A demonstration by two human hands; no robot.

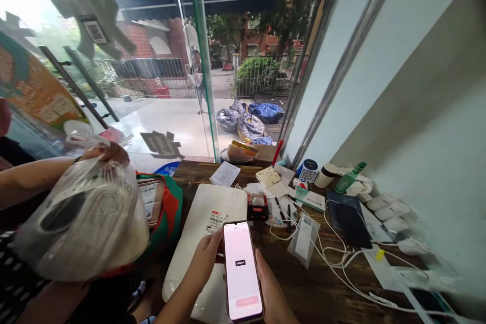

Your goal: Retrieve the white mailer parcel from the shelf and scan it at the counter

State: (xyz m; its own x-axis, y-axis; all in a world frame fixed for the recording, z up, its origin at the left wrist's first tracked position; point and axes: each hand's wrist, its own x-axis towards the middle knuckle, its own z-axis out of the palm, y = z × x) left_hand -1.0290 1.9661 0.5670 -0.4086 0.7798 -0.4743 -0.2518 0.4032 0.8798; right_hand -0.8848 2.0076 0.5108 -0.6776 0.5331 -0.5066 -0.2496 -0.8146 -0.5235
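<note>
Phone gripped between left hand and right hand, long axis pointing away from body, lit screen up, over white parcel on table.

A smartphone with a dark frame is held face up above the wooden counter, its long side running away from the person, tilted slightly left at the top. Its screen is lit, pale white at the top fading to pink, with a small dark block near the middle and a faint pink bar near the bottom edge. It hovers partly over a white mailer parcel lying flat, printed label up.
</note>
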